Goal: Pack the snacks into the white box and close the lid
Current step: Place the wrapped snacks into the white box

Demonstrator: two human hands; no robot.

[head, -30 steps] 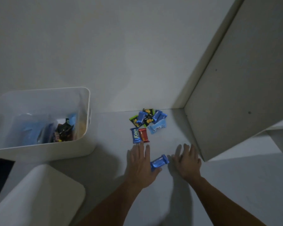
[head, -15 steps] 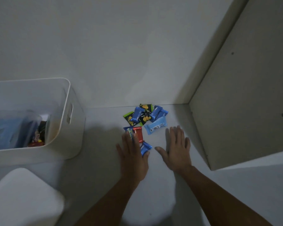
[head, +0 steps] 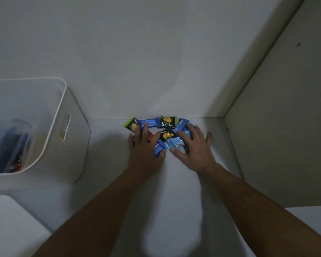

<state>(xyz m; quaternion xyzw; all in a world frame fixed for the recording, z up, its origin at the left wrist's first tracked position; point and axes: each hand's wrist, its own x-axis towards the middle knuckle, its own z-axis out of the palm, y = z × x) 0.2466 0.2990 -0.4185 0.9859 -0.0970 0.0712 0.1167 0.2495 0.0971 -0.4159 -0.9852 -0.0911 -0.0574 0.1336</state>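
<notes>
Both grips lie flat, fingers spread, on the snacks [head: 168, 133]: left hand [head: 145, 147], right hand [head: 193, 147]. White box [head: 63, 101] stands at nine o'clock, nearer the left hand.

The left hand [head: 145, 147] is covering most of a red packet [head: 150, 135] and the near end of a dark blue packet [head: 159, 148], so their labels are staying unreadable. Under the right hand [head: 195, 149], the pale blue packets [head: 176, 143] are showing only in part. Far to the left of the left hand, the white box [head: 50, 127] is running off the picture's edge, its contents looking dim and blurred. The lid [head: 11, 225] is being cut off too.
</notes>
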